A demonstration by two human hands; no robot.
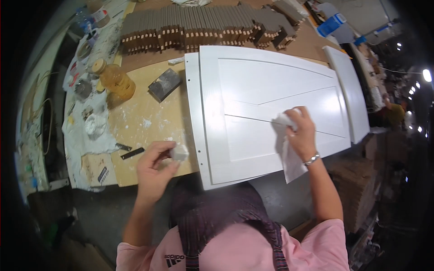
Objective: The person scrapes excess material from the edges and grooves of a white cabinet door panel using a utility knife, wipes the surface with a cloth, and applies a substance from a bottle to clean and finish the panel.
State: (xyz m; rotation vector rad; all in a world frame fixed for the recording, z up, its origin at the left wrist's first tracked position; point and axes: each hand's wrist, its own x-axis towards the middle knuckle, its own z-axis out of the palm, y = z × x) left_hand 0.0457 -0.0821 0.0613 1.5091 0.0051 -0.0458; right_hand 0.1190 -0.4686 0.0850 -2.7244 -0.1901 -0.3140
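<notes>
A white panelled cabinet door (244, 81) with thin grooves lies before me, on top of another white panel (195, 113) whose left edge shows small holes. My right hand (302, 133) is closed on a white cloth (293, 165) and rests on the door's right half; one end hangs down beside the wrist. Left of the door, my left hand (154, 168) grips a small whitish block (179, 152) between thumb and fingers, above the table. Whether the block is a sanding sponge or something else I cannot tell.
A dark sanding block (164, 85) and a bottle of amber liquid (118, 83) stand on the paint-spotted table (147, 119). Black strips (132, 153) lie near my left hand. Rows of grey-brown slats (190, 22) fill the back. Another white board (346, 90) stands at the right.
</notes>
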